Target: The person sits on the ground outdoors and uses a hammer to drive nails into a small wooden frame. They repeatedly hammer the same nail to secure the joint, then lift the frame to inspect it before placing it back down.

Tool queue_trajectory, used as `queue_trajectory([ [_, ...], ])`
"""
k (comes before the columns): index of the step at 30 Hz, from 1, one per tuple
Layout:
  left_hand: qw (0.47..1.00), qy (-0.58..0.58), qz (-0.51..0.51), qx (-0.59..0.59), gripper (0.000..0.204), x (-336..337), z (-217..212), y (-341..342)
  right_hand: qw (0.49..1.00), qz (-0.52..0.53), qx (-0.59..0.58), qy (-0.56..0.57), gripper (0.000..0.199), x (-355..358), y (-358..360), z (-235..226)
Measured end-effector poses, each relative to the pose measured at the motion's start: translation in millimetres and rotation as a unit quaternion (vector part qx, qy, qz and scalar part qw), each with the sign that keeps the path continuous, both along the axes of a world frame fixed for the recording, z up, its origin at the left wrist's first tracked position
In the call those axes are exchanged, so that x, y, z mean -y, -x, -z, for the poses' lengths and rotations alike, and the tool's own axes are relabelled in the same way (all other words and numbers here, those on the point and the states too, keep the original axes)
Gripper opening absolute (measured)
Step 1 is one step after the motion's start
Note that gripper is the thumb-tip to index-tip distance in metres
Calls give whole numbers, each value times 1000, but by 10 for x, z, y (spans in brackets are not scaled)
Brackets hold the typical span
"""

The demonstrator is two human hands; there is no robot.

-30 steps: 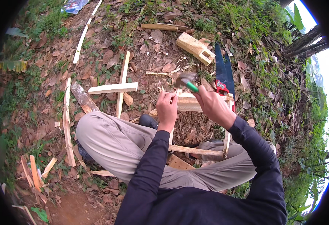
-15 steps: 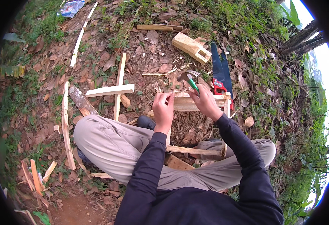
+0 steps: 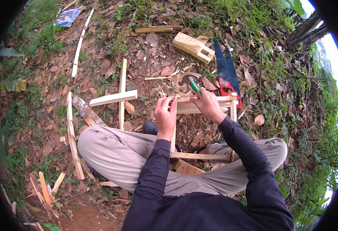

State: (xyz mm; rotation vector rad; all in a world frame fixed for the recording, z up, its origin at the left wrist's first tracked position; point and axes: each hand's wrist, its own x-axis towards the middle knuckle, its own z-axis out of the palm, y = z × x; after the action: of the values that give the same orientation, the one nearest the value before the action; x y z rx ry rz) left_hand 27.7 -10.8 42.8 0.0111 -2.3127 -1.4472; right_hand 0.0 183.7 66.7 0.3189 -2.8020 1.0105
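Note:
A rectangular wooden frame (image 3: 201,155) of pale strips stands between my bent legs. My right hand (image 3: 208,106) is closed round the green handle of a claw hammer (image 3: 194,85), whose metal head is up over the frame's far left part. At the frame's far left corner my left hand (image 3: 165,115) pinches with thumb and forefinger; what sits between the fingertips is too small to make out. The far side of the frame carries a thicker board (image 3: 188,108), partly behind my right hand.
A handsaw (image 3: 226,65) with a red grip lies beyond the frame at the right, beside a notched wood block (image 3: 193,47). Two crossed strips (image 3: 114,98) and a long pole (image 3: 72,134) are at the left. Split sticks (image 3: 45,188) lie near left on the leaf-strewn ground.
The hammer head has dipped slightly nearer the frame and left, with my right hand a little lower. My left hand stays pinched at the corner. The whole view has shifted slightly.

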Motion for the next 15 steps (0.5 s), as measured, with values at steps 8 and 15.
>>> queue_trajectory([
  [8, 998, 54, 22, -3, 12, 51, -86, -31, 997, -72, -15, -7, 20, 1, -84, -320],
  [15, 1000, 24, 11, -1, 12, 71, -33, -64, 980, -153, 17, -126, 24, 28, -217, -960],
])
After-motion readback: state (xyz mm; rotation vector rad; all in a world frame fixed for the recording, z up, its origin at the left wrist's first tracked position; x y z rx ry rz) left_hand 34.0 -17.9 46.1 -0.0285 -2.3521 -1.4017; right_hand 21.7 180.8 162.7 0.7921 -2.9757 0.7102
